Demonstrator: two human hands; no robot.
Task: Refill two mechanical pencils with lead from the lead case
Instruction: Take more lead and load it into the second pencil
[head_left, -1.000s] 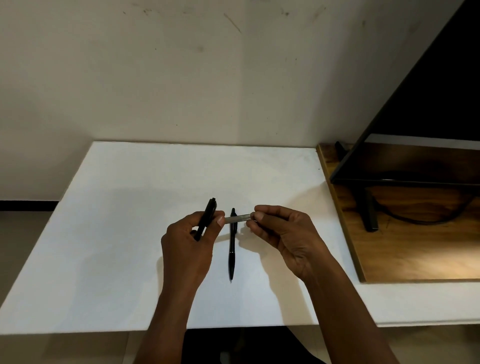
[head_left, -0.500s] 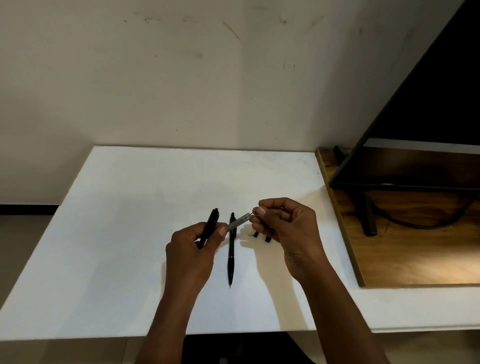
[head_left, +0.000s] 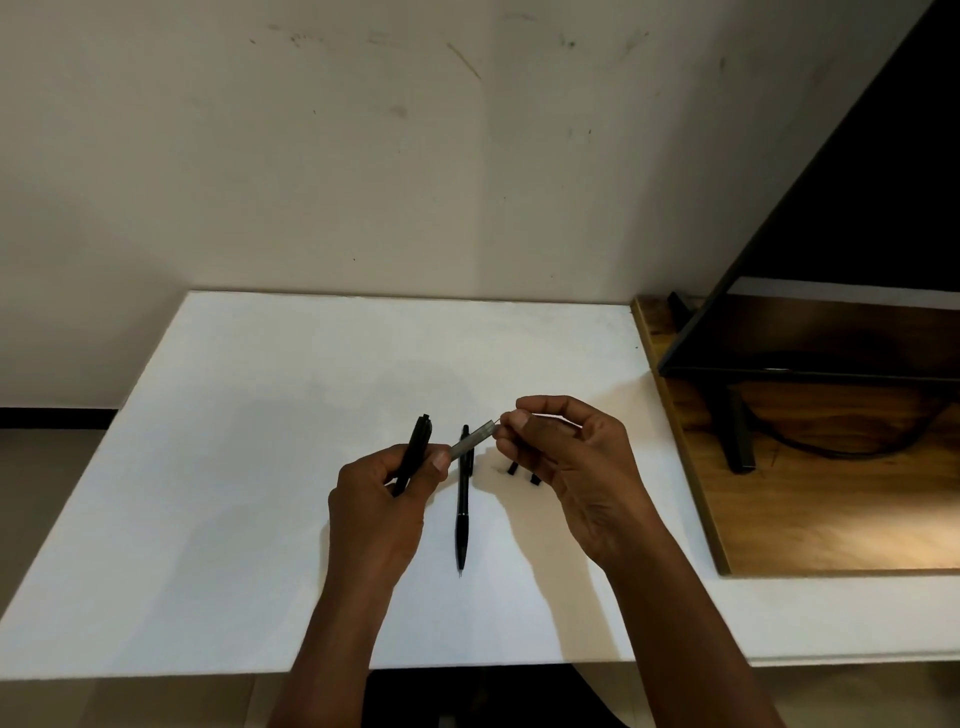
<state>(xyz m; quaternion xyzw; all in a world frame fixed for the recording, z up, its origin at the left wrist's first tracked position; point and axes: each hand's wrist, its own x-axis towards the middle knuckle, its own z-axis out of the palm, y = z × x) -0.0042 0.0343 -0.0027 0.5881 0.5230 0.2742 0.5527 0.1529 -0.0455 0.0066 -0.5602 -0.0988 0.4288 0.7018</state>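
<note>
My left hand (head_left: 374, 514) grips a black mechanical pencil (head_left: 418, 441), its top end pointing up and away, and pinches the lower end of the slim grey lead case (head_left: 471, 441) under its thumb. The case slants up to the right. My right hand (head_left: 576, 467) is at the case's upper end, fingertips pinched on what looks like a thin lead (head_left: 501, 418) poking out. The second black pencil (head_left: 462, 509) lies on the white table (head_left: 260, 467) between my hands, tip toward me. Two small black caps (head_left: 513, 467) lie just under my right hand.
A wooden board (head_left: 831, 509) adjoins the table on the right. A dark monitor (head_left: 857, 234) on a black stand (head_left: 737, 441) with a cable stands on it. A pale wall rises behind the table's far edge.
My right hand rose and drew back off the case's end, so the case now tilts upward. The two black caps came into view beneath it. My left hand barely moved.
</note>
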